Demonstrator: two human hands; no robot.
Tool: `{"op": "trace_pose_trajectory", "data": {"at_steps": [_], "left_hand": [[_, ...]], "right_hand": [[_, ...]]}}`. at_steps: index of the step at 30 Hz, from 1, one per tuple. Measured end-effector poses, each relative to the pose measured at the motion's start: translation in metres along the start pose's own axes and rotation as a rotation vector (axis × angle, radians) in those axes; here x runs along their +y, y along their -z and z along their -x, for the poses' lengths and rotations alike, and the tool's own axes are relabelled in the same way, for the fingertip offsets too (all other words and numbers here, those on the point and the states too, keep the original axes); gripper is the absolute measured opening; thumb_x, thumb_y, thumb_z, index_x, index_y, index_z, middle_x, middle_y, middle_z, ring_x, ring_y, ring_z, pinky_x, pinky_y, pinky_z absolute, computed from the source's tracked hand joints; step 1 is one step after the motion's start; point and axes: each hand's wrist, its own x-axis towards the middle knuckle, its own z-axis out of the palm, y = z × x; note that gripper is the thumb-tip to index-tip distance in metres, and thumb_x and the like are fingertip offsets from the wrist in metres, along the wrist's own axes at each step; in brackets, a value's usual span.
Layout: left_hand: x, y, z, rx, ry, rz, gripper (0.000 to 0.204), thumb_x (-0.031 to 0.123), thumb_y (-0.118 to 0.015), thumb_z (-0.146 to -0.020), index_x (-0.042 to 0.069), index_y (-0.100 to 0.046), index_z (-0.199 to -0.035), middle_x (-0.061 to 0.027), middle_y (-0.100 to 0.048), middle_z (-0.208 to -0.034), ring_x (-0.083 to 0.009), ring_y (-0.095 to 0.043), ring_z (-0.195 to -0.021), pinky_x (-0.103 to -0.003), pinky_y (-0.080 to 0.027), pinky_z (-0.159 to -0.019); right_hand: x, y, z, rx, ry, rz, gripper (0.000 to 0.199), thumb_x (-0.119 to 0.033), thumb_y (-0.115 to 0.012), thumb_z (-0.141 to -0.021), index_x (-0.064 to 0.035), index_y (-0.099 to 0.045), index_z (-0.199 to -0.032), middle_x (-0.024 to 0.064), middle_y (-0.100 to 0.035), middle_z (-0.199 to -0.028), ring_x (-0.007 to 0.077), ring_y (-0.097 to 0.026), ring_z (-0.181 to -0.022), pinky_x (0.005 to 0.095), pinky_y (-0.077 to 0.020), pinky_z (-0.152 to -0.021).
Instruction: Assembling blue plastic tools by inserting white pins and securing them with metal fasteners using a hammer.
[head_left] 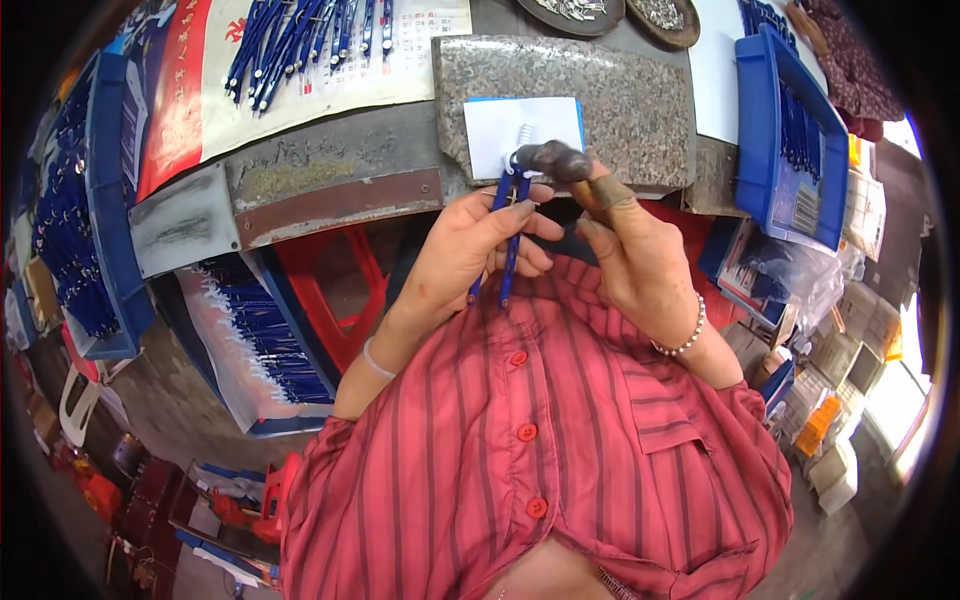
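My left hand [474, 240] is closed around a blue drawing compass [515, 192]. Its two legs hang spread toward my shirt, and its pale ribbed top lies over a white paper pad [490, 130]. Under the pad is a speckled stone slab [630, 110] at the table's front edge. In my right hand [645, 260] I grip a small hammer [555, 161] by its short wooden handle. The dark hammer head is over the compass's hinge and partly hides it; I cannot tell whether they touch.
Several blue compasses [300, 40] lie on a printed sheet at the back left. Two round dishes [575, 14] of small metal parts sit behind the slab. Blue bins with compasses flank me: a left bin [120, 200], a lower-left bin [290, 425] and a right bin [755, 130].
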Motion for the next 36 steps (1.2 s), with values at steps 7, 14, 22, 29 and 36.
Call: {"op": "trace_pose_trajectory", "data": {"at_steps": [7, 14, 22, 29, 36], "left_hand": [[0.001, 0.001, 0.000, 0.006, 0.003, 0.012, 0.031, 0.021, -0.053, -0.094, 0.001, -0.054, -0.118, -0.0126, -0.065, -0.093, -0.0159, -0.066, -0.072, -0.026, -0.055, -0.065], [0.000, 0.001, -0.001, 0.003, -0.003, 0.022, 0.030, 0.021, -0.053, -0.094, 0.001, -0.055, -0.117, -0.0127, -0.065, -0.093, -0.0160, -0.066, -0.071, -0.025, -0.054, -0.064], [0.003, 0.000, 0.000, 0.003, 0.009, -0.017, 0.033, 0.021, -0.052, -0.095, -0.001, -0.052, -0.120, -0.0130, -0.065, -0.094, -0.0153, -0.066, -0.071, -0.025, -0.054, -0.064], [0.002, -0.006, 0.005, -0.008, -0.030, -0.055, 0.034, 0.019, -0.048, -0.096, -0.003, -0.048, -0.123, -0.0145, -0.065, -0.096, -0.0161, -0.066, -0.075, -0.026, -0.054, -0.067], [0.005, -0.042, 0.019, 0.050, -0.264, -0.034, 0.034, 0.015, -0.048, -0.095, -0.005, -0.048, -0.122, -0.0181, -0.059, -0.115, -0.0212, -0.056, -0.109, -0.035, -0.043, -0.096]], "right_hand": [[-0.007, 0.001, -0.004, -0.060, -0.037, 0.094, 0.059, 0.004, -0.052, -0.082, -0.0070, -0.036, -0.138, 0.0169, -0.063, -0.108, 0.0335, -0.064, -0.086, 0.0372, -0.0535, -0.065], [-0.004, 0.001, -0.006, -0.043, -0.047, 0.018, 0.055, 0.003, -0.055, -0.082, -0.0039, -0.040, -0.135, 0.0177, -0.064, -0.107, 0.0312, -0.066, -0.086, 0.0349, -0.0527, -0.069], [0.010, 0.014, -0.002, 0.299, -0.047, 0.100, 0.042, 0.004, -0.053, -0.086, 0.0005, -0.048, -0.127, 0.0185, -0.062, -0.102, 0.0206, -0.063, -0.085, 0.0279, -0.0489, -0.075], [0.053, 0.031, -0.007, 0.365, -0.006, 0.688, 0.030, 0.000, -0.051, -0.087, -0.0006, -0.056, -0.116, 0.0158, -0.060, -0.098, 0.0333, -0.060, -0.082, 0.0343, -0.0481, -0.073], [0.012, 0.011, 0.016, -0.065, -0.056, -0.287, 0.012, -0.005, -0.061, -0.082, 0.0020, -0.061, -0.092, 0.0106, -0.063, -0.082, 0.0197, -0.062, -0.074, 0.0278, -0.0477, -0.067]]}}
